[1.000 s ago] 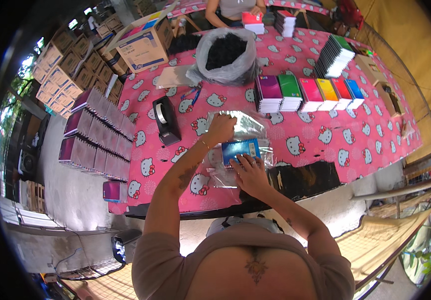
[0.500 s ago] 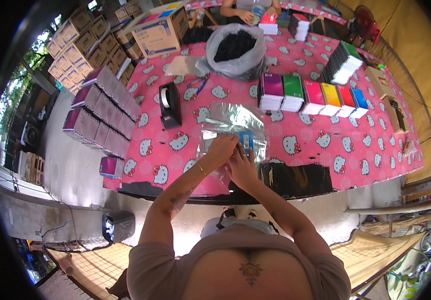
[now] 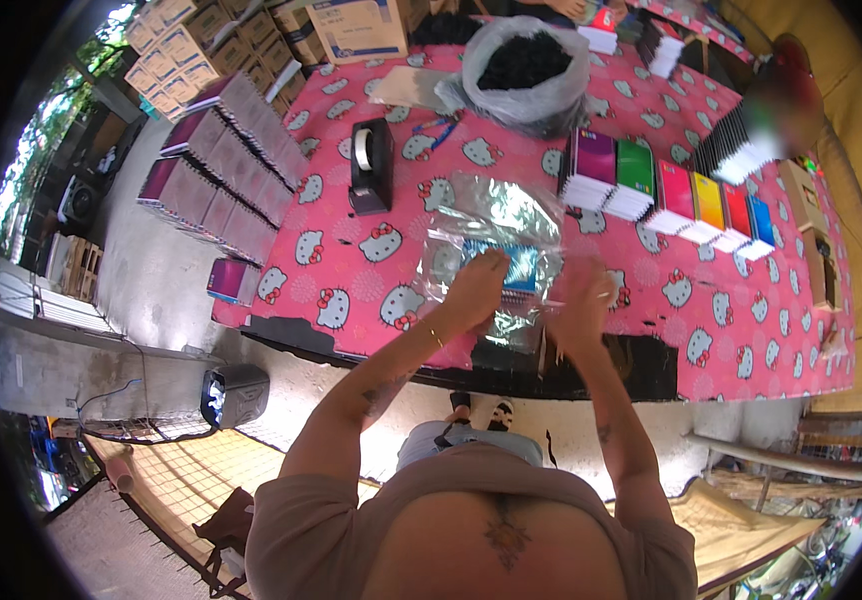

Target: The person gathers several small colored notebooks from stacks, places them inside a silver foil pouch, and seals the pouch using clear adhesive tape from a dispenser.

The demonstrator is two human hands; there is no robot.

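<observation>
In front of me a clear plastic bag (image 3: 501, 205) lies flat on the pink patterned tablecloth. A small blue spiral-bound notebook (image 3: 522, 270) is at the bag, apparently inside it, with glare over its cover. My left hand (image 3: 479, 288) is closed, its fingers pressed together at the bag over the notebook's left part. Just right of the bag, my right hand (image 3: 581, 300) is smeared by motion. Its fingers cannot be made out, nor whether it holds anything.
A black tape dispenser (image 3: 371, 168) stands left of the bag. Behind are a plastic sack of black material (image 3: 526, 100) and blue-handled scissors (image 3: 439, 130). Coloured notebook stacks (image 3: 633, 178) line the right; purple notebook stacks (image 3: 206, 165) stand left. A co-worker's hand (image 3: 566, 8) shows far back.
My right hand has moved right, away from my left hand, uncovering more of the blue notebook. The whole view has shifted, so the table things appear further right and higher.
</observation>
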